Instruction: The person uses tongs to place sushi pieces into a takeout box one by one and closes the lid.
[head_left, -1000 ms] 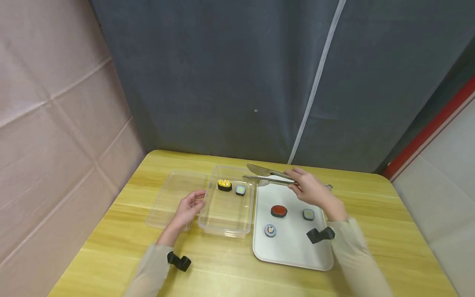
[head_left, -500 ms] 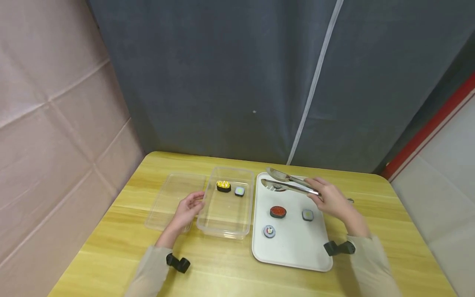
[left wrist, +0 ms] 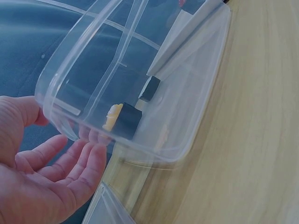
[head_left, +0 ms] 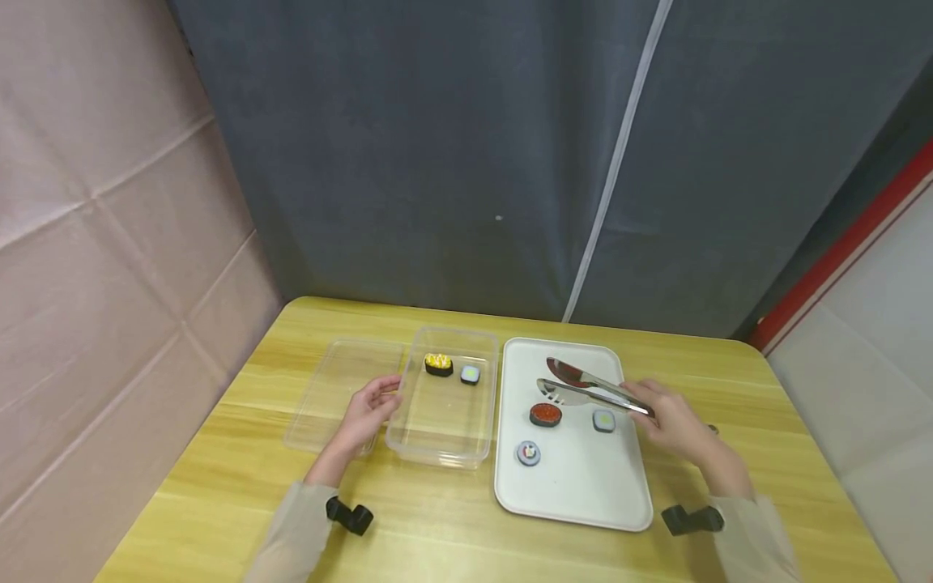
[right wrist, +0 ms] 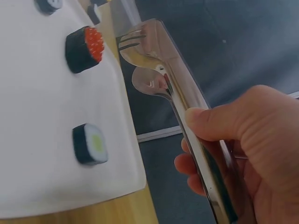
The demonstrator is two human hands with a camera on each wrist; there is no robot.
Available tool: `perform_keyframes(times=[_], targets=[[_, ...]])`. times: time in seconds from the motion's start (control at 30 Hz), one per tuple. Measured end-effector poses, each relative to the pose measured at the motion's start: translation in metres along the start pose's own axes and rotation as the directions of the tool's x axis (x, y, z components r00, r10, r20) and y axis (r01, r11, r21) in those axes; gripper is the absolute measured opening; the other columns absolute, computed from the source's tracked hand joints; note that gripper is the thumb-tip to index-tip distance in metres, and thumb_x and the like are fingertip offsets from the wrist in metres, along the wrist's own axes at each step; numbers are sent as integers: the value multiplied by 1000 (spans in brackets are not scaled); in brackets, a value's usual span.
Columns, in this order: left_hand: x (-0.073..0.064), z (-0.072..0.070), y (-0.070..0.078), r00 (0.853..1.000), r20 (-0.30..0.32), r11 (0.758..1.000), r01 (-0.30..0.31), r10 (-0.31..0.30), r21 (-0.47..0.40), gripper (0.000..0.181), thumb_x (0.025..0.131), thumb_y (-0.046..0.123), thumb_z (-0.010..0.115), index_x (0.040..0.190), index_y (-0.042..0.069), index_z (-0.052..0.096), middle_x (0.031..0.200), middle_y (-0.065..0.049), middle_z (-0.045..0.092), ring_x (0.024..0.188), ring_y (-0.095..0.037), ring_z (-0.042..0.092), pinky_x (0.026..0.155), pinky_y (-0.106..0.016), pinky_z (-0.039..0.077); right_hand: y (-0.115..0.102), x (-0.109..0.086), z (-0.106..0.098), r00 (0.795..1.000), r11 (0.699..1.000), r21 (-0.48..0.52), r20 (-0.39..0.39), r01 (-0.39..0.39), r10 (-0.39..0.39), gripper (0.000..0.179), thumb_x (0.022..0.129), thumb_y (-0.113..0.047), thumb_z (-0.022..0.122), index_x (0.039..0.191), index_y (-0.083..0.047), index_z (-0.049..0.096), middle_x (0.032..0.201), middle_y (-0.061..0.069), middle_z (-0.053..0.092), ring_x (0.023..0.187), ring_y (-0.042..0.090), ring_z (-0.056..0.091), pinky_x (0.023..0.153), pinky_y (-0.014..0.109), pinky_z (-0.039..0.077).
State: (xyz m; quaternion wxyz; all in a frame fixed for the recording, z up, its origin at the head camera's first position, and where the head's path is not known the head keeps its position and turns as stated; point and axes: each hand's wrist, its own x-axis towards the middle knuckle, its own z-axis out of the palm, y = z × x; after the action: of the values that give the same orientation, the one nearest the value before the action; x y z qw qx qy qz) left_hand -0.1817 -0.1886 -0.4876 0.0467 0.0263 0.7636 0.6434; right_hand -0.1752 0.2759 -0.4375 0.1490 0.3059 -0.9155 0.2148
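- We see silver metal tongs (head_left: 607,389) above the white rectangular tray (head_left: 572,494), long axis slanting, parted ends pointing away and left.
- The right hand (head_left: 674,421) grips them with curled fingers, hiding part of the handles.
- The left hand (head_left: 368,410), fingers loosely bent, is at the clear plastic box (head_left: 443,425).

Wooden table (head_left: 423,526) bears white tray (head_left: 576,494), clear box (head_left: 445,425), apparently a lid (head_left: 331,397)

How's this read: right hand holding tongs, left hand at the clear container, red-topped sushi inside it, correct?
No: the red-topped sushi sits on the white tray, not in the clear container, as the head view shows. The rest holds.
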Motion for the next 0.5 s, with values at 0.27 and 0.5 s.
perform_keyframes(times=[0.27, 0.5], targets=[[1, -1, -1, 1000, -3, 1000, -5, 5, 3, 41, 94, 5, 52, 133, -3, 43, 131, -25, 47, 117, -37, 48, 91, -27, 45, 4, -18, 9, 1000, 998, 53, 19, -23, 22, 41, 71, 12, 71, 111, 10, 61, 93, 13, 62, 65, 2, 43, 49, 20, 40], [2, 0, -1, 1000, -8, 1000, 2, -3, -14, 41, 93, 3, 53, 133, -4, 44, 131, -25, 47, 116, -38, 47, 87, -23, 46, 3, -24, 14, 998, 995, 88, 47, -45, 41, 41, 73, 10, 70, 112, 11, 60, 97, 15, 63, 68, 2, 46, 51, 21, 42]])
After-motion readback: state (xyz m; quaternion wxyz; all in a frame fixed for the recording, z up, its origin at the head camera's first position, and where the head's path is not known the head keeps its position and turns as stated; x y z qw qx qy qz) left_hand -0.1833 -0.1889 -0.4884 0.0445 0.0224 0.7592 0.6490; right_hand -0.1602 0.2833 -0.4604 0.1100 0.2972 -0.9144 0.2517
